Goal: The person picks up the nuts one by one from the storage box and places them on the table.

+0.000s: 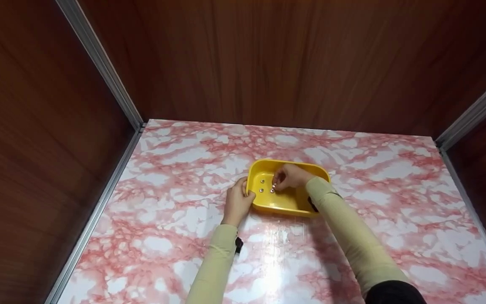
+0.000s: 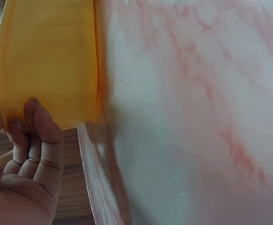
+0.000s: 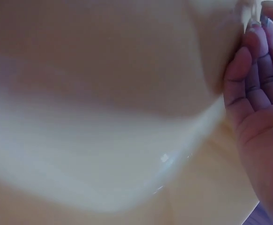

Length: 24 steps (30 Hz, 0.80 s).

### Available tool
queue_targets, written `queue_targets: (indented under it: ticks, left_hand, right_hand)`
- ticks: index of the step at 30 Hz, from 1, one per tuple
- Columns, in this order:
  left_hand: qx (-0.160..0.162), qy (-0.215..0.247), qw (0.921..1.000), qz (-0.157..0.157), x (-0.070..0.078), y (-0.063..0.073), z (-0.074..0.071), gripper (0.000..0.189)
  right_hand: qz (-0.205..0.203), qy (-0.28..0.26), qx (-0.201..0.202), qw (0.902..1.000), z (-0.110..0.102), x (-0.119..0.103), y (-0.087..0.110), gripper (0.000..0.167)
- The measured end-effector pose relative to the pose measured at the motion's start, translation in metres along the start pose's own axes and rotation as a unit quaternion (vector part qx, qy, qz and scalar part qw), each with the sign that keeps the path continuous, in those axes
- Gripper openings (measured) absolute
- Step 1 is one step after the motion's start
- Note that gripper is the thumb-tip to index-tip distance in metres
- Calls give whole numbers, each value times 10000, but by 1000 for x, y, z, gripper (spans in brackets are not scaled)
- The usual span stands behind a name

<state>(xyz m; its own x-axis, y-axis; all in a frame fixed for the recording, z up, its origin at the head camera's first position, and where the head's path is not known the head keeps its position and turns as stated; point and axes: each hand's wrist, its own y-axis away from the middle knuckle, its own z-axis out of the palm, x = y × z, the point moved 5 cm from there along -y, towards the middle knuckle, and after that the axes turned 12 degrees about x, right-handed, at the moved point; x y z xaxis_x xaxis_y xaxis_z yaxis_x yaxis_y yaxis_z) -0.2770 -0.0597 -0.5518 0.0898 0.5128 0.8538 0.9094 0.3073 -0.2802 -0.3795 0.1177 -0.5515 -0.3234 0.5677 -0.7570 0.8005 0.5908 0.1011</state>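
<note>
A yellow plastic tub (image 1: 285,212) stands on the table in the head view. My left hand (image 1: 238,202) grips its left rim, thumb on top; in the left wrist view the curled fingers (image 2: 41,123) press against the outer wall. Inside the tub, my right hand (image 1: 292,175) pinches a tiny shiny metal piece (image 1: 274,185) between thumb and fingertips, just above the floor. Small round metal pieces, nut-like but too small to name surely, lie near the left end: one piece (image 1: 262,181), a second piece (image 1: 261,190) and a third piece (image 1: 272,191) below the fingertips.
The tabletop (image 1: 175,181) has a red and white marbled surface. Brown wood-grain panels (image 1: 260,63) enclose it at the back and both sides, with a grey metal strip (image 1: 103,67) in the left corner.
</note>
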Motion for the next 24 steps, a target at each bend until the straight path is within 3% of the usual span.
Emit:
queue_targets:
  ticks: [6,13,18,24]
  left_hand:
    - [-29,26,10000,-15,0,0,0,51]
    - [-20,-39,10000,8,0,0,0,52]
    - [-22,-63,10000,21,1,0,0,52]
    - [-17,-12,10000,22,0,0,0,51]
  right_hand:
    - [28,-272,-3,9996,0,-3,1,17]
    - [-206,-426,84,9988,-3,-11,5,16]
    - [7,-579,186,9981,-5,-9,4,15]
    - [-85,-668,316,9972,-9,-6,2,14]
